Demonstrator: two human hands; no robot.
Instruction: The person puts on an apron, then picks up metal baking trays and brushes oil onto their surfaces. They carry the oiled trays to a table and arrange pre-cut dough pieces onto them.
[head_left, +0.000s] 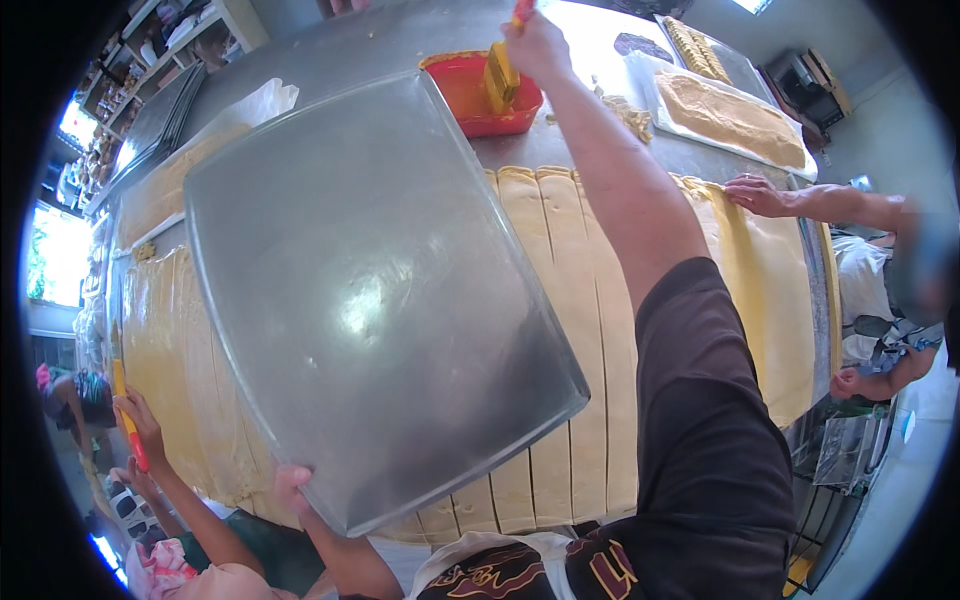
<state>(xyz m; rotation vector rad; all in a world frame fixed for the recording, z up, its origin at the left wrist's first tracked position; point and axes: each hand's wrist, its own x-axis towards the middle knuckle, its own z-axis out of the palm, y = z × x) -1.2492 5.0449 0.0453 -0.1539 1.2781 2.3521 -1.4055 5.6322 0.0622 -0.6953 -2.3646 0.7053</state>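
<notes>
My left hand (291, 486) grips the near left corner of a large metal baking tray (360, 262), which is held tilted above the table. In my right hand (541, 49) is a wide brush (501, 79) with a red handle. Its yellow-coated head is down in a red plastic tub (499, 126) containing an orange-yellow liquid. Beneath the tray and my right arm lies a pale dough sheet (619, 465) cut into long strips. The tray hides part of this dough.
At left, a co-worker's hand (146, 424) holds another brush (133, 439) over glazed dough (154, 315). At right, another person's hand (754, 196) touches the dough. Brown filling on paper (727, 112), rolled pieces (697, 49) and stacked trays (161, 124) stand farther back.
</notes>
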